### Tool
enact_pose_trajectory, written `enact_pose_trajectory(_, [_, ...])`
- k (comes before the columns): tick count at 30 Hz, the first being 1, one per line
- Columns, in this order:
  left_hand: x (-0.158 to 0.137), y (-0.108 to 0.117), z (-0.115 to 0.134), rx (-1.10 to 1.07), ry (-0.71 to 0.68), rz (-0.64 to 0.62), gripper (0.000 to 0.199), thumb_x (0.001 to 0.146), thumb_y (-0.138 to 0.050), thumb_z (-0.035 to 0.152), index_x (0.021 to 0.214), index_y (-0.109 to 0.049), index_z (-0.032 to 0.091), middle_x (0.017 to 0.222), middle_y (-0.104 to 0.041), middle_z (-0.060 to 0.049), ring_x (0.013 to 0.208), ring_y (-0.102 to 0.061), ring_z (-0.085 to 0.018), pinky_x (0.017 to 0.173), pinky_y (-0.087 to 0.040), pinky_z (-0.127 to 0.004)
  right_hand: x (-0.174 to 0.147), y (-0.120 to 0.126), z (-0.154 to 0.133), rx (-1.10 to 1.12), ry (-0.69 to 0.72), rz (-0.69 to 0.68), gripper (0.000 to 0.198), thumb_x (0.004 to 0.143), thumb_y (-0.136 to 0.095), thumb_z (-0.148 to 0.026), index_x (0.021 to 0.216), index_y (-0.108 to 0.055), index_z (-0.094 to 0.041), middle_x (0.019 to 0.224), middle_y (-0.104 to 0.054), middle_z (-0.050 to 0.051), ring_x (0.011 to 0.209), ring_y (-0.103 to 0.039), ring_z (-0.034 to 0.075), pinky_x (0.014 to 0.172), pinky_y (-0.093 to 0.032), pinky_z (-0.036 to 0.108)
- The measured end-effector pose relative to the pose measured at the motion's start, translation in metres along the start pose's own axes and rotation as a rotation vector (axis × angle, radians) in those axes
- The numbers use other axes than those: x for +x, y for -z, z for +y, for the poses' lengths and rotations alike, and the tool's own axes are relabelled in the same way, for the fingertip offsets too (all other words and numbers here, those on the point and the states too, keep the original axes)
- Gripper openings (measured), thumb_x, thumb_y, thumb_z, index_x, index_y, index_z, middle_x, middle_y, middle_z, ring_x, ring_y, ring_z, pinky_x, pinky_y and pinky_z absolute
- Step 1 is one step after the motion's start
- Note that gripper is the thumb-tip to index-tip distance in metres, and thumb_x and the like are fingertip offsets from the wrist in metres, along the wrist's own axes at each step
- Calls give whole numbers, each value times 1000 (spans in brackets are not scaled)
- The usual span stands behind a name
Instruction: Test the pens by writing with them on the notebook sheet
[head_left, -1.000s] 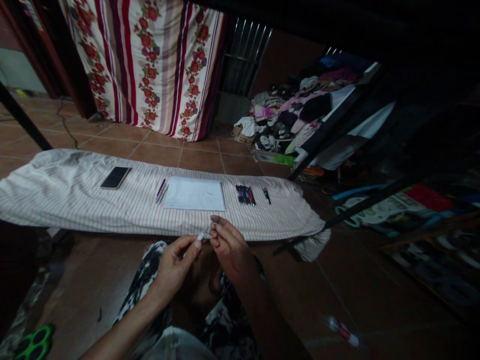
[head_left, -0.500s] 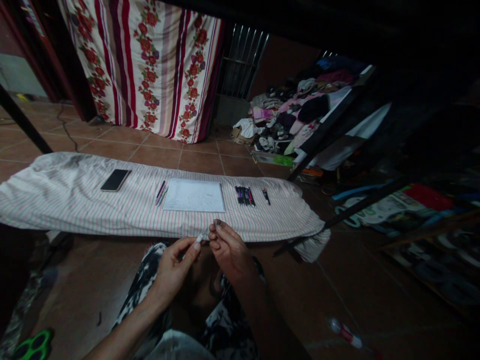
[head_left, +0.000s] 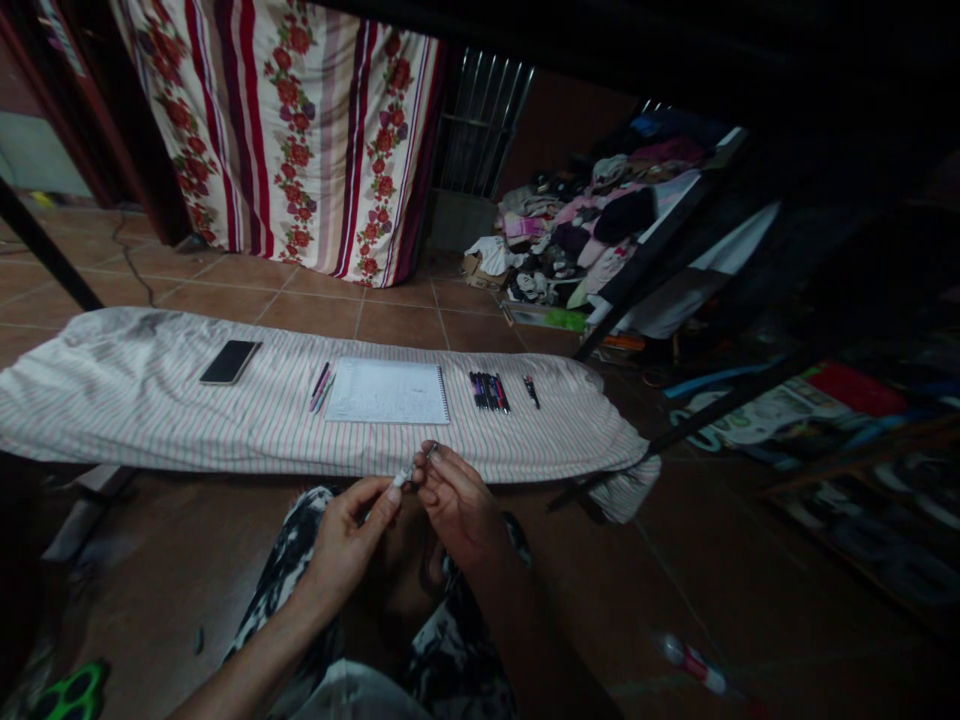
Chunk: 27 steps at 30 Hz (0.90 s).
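I am sitting and holding my two hands up over my lap, by the near edge of a long worktop (head_left: 562,440). My left hand (head_left: 346,520) is pinching a small white thing (head_left: 400,479) between thumb and finger, so that grip is holding it tight. The white thing is pointing up and across toward my right hand (head_left: 459,500). My right fingers are bunching close together, just beside it, and I cannot tell if they are touching it. Something tiny and dark is showing by those fingertips, too small for me to name, so I cannot tell if that grip is holding it.

A stripy cloth (head_left: 150,420) is covering the worktop. On it, a notebook (head_left: 388,390) is lying past my hands, with its wire rings facing right. A few thin pens (head_left: 322,387) are lying just left of it, and a black phone (head_left: 230,362) is lying farther left. A row of dark pens (head_left: 490,392) is lying to the right of the notebook, and one small dark thing (head_left: 532,392) is lying beside that row. Behind, a flowery curtain (head_left: 300,140) is hanging near a pile of clothes (head_left: 585,225).
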<state>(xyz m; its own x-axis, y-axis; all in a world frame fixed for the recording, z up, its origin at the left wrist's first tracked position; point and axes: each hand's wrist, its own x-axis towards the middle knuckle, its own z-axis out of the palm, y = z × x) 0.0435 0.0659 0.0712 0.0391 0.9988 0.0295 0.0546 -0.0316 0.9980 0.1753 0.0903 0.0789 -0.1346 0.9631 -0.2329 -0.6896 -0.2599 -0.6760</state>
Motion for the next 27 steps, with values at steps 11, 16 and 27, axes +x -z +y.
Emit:
enact_pose_trajectory(11, [-1,-1,0,19,-33,-8,27,73,-56,35,81,-68,13,63,-61,-2,60,-53,-15,58,-42,-22,1,-1,-1,86,0,-4,17,63,-72,-20,77,-65,-15,73,-58,-1,62,-51,6,50,-37,14])
enact_pose_trajectory(16, [0,-3,0,25,-29,1,26,73,-56,34,79,-68,13,67,-64,-3,64,-56,-15,60,-43,-23,0,-3,-1,156,-70,6,22,61,-74,-21,79,-65,-15,69,-56,-1,60,-50,5,50,-38,13])
enact_pose_trajectory(27, [0,-2,-9,110,-57,-17,27,76,-53,34,84,-68,14,68,-64,-3,67,-57,-16,59,-42,-22,-3,-7,0,185,-114,67,19,61,-73,-20,77,-66,-16,71,-55,-1,63,-50,5,53,-40,14])
